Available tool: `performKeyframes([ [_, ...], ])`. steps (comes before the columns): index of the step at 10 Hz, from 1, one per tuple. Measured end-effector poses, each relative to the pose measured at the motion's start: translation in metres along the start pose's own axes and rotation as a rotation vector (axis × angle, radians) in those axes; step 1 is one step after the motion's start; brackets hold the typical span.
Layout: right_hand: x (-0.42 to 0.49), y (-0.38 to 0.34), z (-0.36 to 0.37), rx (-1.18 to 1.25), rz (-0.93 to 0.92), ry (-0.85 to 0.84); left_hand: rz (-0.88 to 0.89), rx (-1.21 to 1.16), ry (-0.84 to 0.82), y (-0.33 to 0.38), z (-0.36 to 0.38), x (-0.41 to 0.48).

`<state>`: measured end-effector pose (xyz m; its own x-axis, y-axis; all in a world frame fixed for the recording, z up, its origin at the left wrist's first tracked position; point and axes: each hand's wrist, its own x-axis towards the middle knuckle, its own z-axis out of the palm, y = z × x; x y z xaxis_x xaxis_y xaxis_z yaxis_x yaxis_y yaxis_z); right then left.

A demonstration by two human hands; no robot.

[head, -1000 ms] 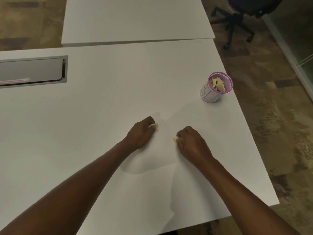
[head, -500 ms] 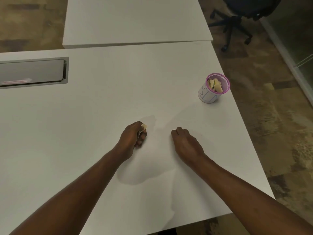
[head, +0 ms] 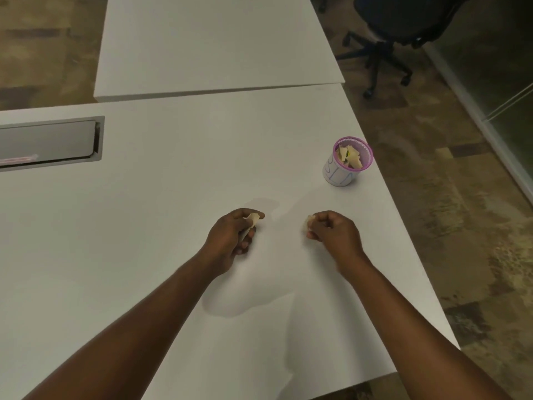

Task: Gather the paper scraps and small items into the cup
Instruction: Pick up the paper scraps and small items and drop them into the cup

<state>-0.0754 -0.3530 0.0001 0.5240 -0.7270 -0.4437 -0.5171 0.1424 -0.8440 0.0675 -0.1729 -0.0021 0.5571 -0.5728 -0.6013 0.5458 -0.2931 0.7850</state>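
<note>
A white cup (head: 340,176) with a pink rim and blue scribbles stands near the table's right edge, with several yellowish paper scraps (head: 350,157) inside. My left hand (head: 230,241) rests on the table at the middle, fingers closed on a pale paper scrap (head: 253,219). My right hand (head: 334,232) sits a short way to its right, pinching a smaller paper scrap (head: 309,222). Both hands are below and left of the cup, apart from it.
The white table (head: 144,226) has a grey recessed cable tray (head: 49,142) at the far left. A second white table (head: 213,41) abuts behind. A black office chair (head: 383,47) stands on the floor at the upper right. The table's right edge runs just past the cup.
Both hands lifted slightly and turned, so the scrap in each hand shows more clearly. The right hand's scrap, hidden half a second ago, is visible again. The cup has not moved.
</note>
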Motion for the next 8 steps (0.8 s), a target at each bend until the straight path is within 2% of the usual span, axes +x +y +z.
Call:
performKeyframes([
  [1, 0.018, -0.025, -0.021, 0.138, 0.005, 0.036, 0.011, 0.036, -0.026, 0.023, 0.027, 0.014],
  [2, 0.041, -0.052, -0.044, 0.179, -0.035, 0.103, 0.035, 0.133, -0.04, 0.053, 0.062, 0.034],
  [4, 0.106, -0.095, -0.077, -0.061, -0.092, 0.246, 0.174, 0.382, -0.073, 0.127, 0.139, 0.083],
  [5, 0.135, -0.105, -0.082, -0.322, -0.08, 0.223, 0.151, 0.601, -0.109, 0.156, 0.173, 0.102],
  [6, 0.15, -0.11, -0.086, -0.445, -0.06, 0.171, 0.056, 0.683, -0.14, 0.167, 0.196, 0.112],
  [8, 0.162, -0.114, -0.092, -0.439, -0.012, 0.135, -0.026, 0.688, -0.153, 0.176, 0.211, 0.115],
])
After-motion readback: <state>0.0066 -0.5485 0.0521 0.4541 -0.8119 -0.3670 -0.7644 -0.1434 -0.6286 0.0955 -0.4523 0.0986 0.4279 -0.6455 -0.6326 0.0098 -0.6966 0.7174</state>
